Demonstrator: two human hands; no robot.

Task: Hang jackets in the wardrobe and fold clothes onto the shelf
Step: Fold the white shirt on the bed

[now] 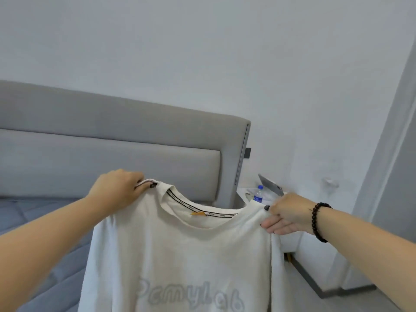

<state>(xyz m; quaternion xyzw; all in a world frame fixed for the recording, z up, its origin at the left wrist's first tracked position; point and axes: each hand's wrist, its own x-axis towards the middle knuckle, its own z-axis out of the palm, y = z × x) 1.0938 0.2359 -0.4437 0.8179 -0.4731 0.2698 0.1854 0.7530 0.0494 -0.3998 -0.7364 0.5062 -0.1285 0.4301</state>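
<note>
A person held up a white T-shirt (180, 255) in the air, in front of a bed (33, 221). The left hand (117, 188) pinched the shirt at one shoulder, with the fingers curled tight on the cloth. The right hand (288, 212) pinched the other shoulder — its thumb sat on top and its fingers were under the cloth. A dark bead bracelet (318, 219) was on the right wrist. The shirt hung down flat between the two hands, with its front facing the person. It had soft grey letters (191, 296) across the chest and a black-edged strip inside the neck. Behind it stood a grey padded headboard (112, 143) against a white wall (202, 52). A water bottle (258, 194) with a blue cap sat on a white side table (292, 242) — just beside the headboard.
</note>
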